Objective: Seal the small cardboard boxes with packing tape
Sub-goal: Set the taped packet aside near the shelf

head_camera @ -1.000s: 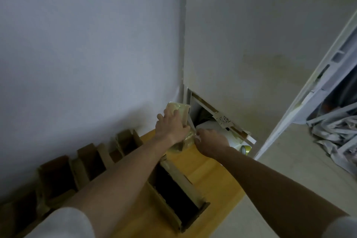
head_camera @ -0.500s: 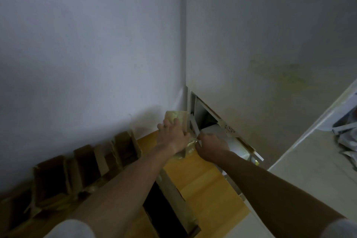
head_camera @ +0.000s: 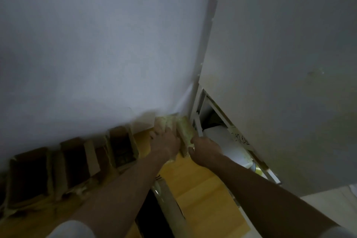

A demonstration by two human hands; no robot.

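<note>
While my left hand (head_camera: 166,142) grips a taped box (head_camera: 183,131), right hand (head_camera: 205,149) pinching its edge, open boxes (head_camera: 121,146) alongside, contents too dark.

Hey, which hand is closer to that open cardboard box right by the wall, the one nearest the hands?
Left. The left hand sits just right of the open box, resting on the taped box; the right hand is farther right, beyond it.
</note>
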